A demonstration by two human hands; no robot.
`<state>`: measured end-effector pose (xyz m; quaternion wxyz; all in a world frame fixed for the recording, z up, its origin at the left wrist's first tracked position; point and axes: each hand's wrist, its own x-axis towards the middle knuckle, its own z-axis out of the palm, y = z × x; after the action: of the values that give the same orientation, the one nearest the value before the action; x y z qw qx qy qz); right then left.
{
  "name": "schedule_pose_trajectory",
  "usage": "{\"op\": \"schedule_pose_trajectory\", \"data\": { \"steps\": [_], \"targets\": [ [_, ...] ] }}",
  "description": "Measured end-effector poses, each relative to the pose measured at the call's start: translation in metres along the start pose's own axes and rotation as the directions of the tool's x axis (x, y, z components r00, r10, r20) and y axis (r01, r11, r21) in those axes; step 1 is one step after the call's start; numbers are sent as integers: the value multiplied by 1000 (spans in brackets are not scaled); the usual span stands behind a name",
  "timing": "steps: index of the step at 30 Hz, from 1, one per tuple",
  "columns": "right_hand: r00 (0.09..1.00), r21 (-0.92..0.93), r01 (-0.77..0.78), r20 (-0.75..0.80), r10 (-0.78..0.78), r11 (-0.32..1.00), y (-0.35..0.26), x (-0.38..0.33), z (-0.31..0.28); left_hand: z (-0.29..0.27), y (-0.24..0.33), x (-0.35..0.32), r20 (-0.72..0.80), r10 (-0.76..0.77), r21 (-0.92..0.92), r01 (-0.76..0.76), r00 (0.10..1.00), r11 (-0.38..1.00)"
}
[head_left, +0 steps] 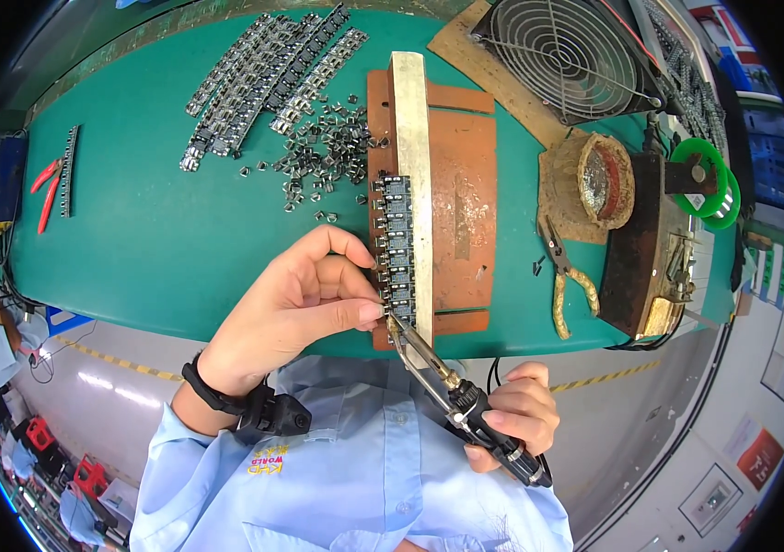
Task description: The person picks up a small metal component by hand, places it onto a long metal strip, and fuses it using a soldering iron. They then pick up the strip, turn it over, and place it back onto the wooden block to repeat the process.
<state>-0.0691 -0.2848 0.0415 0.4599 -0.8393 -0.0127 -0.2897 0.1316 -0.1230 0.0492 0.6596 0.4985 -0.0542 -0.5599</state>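
Note:
My right hand [518, 419] is wrapped around a black-handled soldering iron [477, 416] with a thin metal feed tube alongside its barrel. The iron's tip meets the near end of a strip of small black circuit boards [397, 248]. That strip stands along the left side of a pale metal bar [409, 120] on a brown base plate [462, 184]. At the same end of the strip, my left hand [305, 304] pinches a small shiny metal part between thumb and finger, mostly hidden by the fingertips. A black band with a small camera circles my left wrist.
Loose small metal parts [328, 152] lie heaped beyond my left hand, with several board strips [263, 78] behind them. Red-handled pliers [48, 195] sit far left. To the right are yellow-handled cutters [569, 281], a round crusted pot [597, 180], a green solder reel [697, 175] and a fan [565, 55].

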Motion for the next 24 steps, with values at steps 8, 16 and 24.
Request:
{"op": "schedule_pose_trajectory", "data": {
  "steps": [8,16,24],
  "targets": [
    [1000,-4,-13,-2,13,1000,0,0,0,0,0,0,-3,-2,11,2,1000,1000],
    [969,66,8,-249,9,998,17,-18,3,0,0,0,-4,-9,-2,9,1000,1000],
    [866,328,-219,-369,338,919,26,12,26,0,-1,0,0,-2,-2,2,1000,1000]
  ]
}}
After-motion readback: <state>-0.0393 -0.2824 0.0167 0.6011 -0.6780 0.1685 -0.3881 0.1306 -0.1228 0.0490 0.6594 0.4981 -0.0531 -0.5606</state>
